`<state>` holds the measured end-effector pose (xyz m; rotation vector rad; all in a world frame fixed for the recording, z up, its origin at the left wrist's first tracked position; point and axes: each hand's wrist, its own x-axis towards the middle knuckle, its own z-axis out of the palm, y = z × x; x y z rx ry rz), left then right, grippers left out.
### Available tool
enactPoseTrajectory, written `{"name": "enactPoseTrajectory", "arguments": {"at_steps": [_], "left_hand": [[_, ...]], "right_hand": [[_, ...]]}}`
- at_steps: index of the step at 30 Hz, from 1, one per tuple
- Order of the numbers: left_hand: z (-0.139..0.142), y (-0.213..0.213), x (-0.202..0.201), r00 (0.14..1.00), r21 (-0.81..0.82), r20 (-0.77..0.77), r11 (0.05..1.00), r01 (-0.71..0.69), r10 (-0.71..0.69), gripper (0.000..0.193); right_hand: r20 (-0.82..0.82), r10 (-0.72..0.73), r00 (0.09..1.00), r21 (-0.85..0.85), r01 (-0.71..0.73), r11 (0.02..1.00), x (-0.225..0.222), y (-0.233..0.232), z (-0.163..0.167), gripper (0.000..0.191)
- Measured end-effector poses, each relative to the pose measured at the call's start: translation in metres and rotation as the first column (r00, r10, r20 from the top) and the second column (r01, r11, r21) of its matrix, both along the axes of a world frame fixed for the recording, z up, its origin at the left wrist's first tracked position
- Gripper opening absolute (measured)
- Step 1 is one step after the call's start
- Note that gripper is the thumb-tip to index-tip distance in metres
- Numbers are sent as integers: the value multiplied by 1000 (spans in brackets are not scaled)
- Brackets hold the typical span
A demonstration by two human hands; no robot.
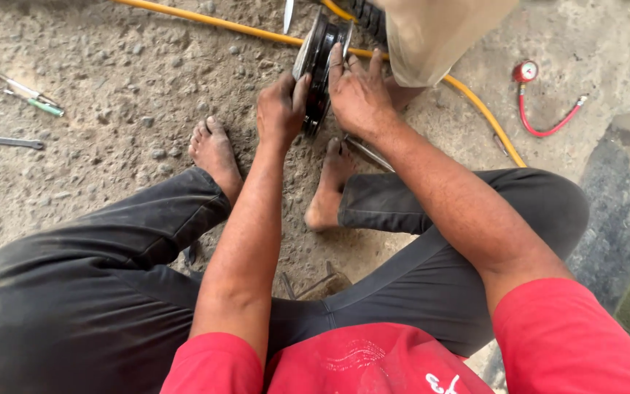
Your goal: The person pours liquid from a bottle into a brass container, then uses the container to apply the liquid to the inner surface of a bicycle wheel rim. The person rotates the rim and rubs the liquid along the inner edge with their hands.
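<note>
Red shirt (373, 361) and dark trousers (74, 292) nearest; squatting barefoot on rough, gritty concrete floor (111, 87), yellow hose (475, 102), red pressure gauge (526, 71), grey spanner (14, 141) lying around. Black-and-silver metal wheel rim (320, 62) stands on edge between both hands, long axis running away from camera, top cut off by beige cloth (439, 36). Left hand (280, 109) curled gripping rim's near edge, right hand (359, 95) flat, fingers spread on its side.

yellow hose (475, 102) | red gauge w/ hose (526, 71) | wrench (14, 142) | screwdrivers (20, 90)
</note>
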<state>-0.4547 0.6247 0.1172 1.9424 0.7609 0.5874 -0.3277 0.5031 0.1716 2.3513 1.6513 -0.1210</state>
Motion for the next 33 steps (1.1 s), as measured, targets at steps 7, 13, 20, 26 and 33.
{"name": "enactPoseTrajectory", "arguments": {"at_steps": [7,13,20,26,33], "left_hand": [[-17,-21,-47,994,98,109,995,-5,-6,40],[-2,-6,-6,993,-73,-116,997,-27,18,50],[-26,-17,-47,999,158,47,987,17,-24,50],[-6,-4,-6,995,37,-53,996,-78,80,51],[-3,4,-4,995,64,97,998,-20,14,43]], "right_hand": [[-41,-87,995,-69,84,994,-1,7,1,74],[-59,-86,995,58,89,994,-5,4,6,73],[-160,-169,973,24,175,984,3,11,16,83],[-135,-126,983,62,135,989,-4,9,17,84],[-205,-198,959,-23,198,980,4,8,21,98]]}}
